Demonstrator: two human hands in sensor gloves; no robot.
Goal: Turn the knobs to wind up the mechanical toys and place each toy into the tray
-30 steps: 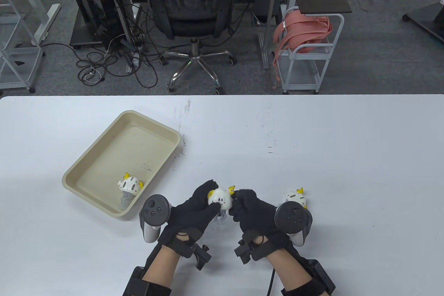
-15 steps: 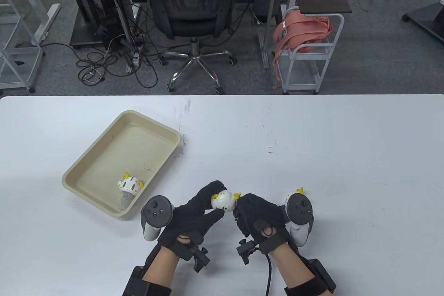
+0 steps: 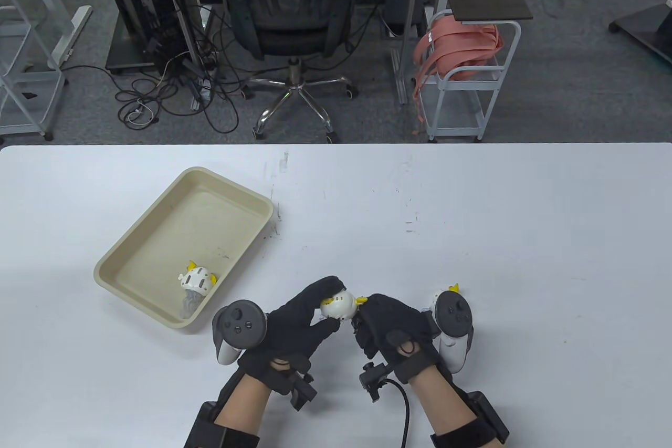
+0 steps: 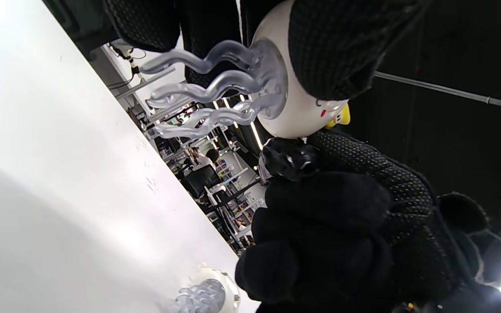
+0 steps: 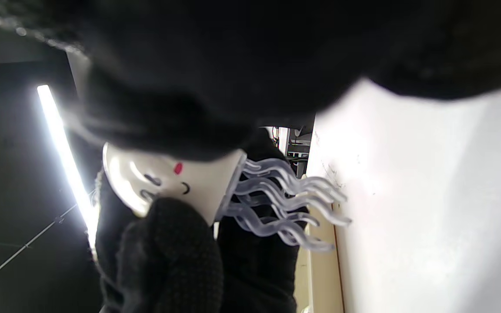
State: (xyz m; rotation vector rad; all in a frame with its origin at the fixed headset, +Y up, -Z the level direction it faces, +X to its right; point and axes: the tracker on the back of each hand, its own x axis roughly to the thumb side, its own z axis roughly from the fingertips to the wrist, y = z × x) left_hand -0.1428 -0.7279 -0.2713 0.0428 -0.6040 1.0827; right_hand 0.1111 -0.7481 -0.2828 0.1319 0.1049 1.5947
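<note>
A white jellyfish toy [image 3: 338, 306] with yellow bits and clear tentacles [image 4: 207, 95] is held above the table near its front edge. My left hand [image 3: 310, 311] grips its round body from the left, thumb and fingers curled over it. My right hand [image 3: 386, 322] pinches the knob on the toy's right side, next to a yellow part [image 3: 361, 301]. The toy's face [image 5: 168, 178] shows in the right wrist view. A second toy [image 3: 197, 280] lies in the beige tray [image 3: 233, 186] at the left. A third toy [image 3: 443, 297] stands on the table, half hidden behind my right tracker.
The tray sits at an angle on the white table [image 3: 472, 217], its near corner close to my left tracker [image 3: 236, 319]. Past the table's far edge are an office chair [image 3: 291, 1] and a small cart [image 3: 462, 75].
My right hand has rolled at the wrist while pinching the knob, and its tracker has swung to the outer side. The toy has turned in my left hand and both hands sank slightly.
</note>
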